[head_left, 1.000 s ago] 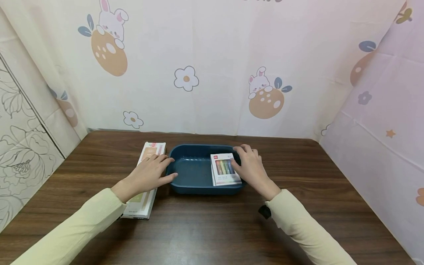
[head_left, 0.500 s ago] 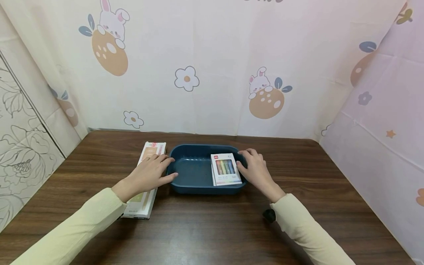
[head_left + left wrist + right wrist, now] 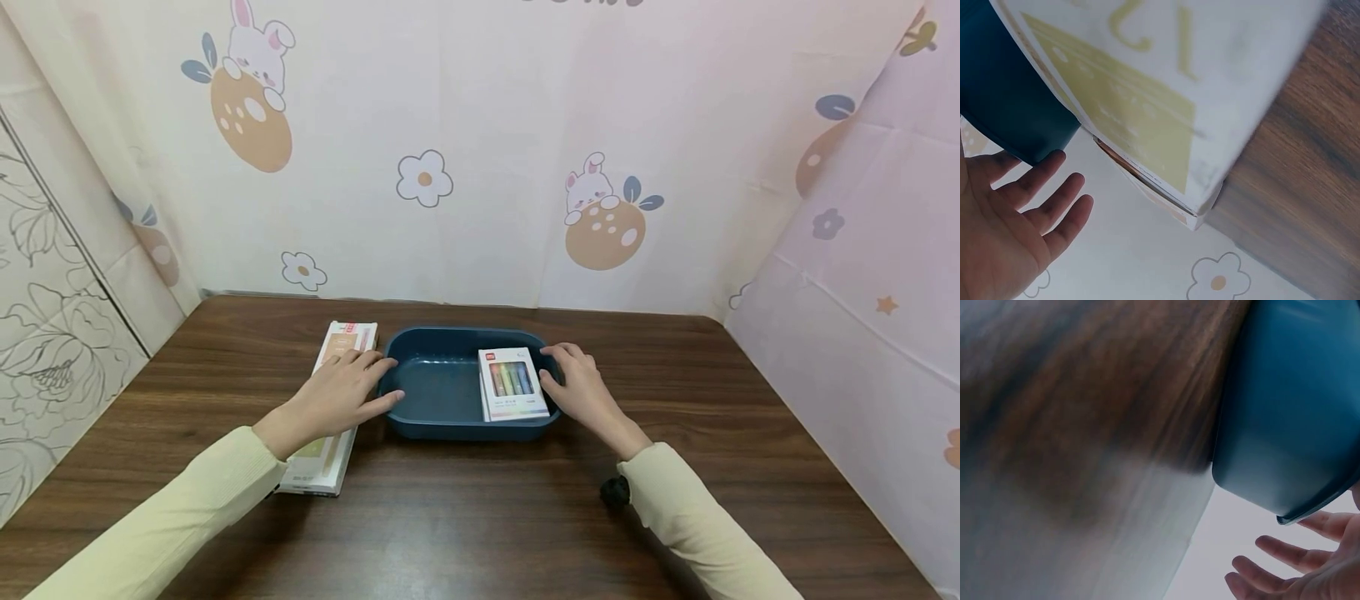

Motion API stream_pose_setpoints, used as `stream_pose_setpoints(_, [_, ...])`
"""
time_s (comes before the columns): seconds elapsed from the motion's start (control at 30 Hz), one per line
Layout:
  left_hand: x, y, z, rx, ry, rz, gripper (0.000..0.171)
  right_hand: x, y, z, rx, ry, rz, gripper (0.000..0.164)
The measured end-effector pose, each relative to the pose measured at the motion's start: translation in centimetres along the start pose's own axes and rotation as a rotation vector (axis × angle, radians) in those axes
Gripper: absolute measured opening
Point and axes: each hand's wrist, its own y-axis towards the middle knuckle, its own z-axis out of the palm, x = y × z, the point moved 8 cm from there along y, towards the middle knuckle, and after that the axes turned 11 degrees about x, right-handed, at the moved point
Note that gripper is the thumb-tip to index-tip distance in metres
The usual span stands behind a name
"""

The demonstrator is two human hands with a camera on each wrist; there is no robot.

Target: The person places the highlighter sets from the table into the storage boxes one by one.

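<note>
A dark blue plastic basin rests on the wooden table, its long side facing me. In its right part leans a white box picturing coloured sticks, like crayons or markers. My left hand lies at the basin's left end, fingertips right at the rim and fingers loosely spread. Under that forearm are long white boxes, stacked in the left wrist view with a large yellow "12" on top. At the basin's right end is my right hand, fingers relaxed along the rim; the right wrist view shows them spread beside the basin wall.
The brown wood-grain table runs back to a pale curtain with rabbits and flowers. More printed cloth hangs at the right side, and a panel with line-drawn flowers stands at the left.
My right hand has drawn back from the box with coloured sticks, moving right and slightly down to the basin's right rim. The left hand, basin and boxes hold their places.
</note>
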Motion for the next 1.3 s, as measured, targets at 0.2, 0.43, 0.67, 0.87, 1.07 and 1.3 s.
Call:
stream_pose_setpoints(0.2, [0.3,-0.5,-0.3,-0.004,0.000,-0.005,0.062,0.1,0.1,0.0,0.017,-0.028,-0.041,0.037])
stream_pose_setpoints(0.43, [1.0,-1.7,-1.2,-0.061,0.027,-0.018,0.061,0.2,0.2,0.0,0.043,-0.055,-0.056,0.039])
stream_pose_setpoints(0.67, [2.0,-3.0,-1.2,-0.048,0.047,-0.070,0.062,0.2,0.2,0.0,0.060,-0.069,-0.072,0.039])
stream_pose_setpoints(0.87, [2.1,-3.9,-0.4,-0.003,0.081,-0.100,0.060,0.2,0.2,-0.1,0.078,-0.081,-0.091,0.040])
stream_pose_setpoints(1.07, [1.8,-4.5,0.6,0.036,0.094,-0.113,0.061,0.0,0.1,-0.1,0.104,-0.089,-0.124,0.043])
stream_pose_setpoints(1.3, [1.6,-5.0,1.4,0.029,0.068,-0.114,0.066,-0.1,0.0,-0.2,0.130,-0.112,-0.149,0.045])
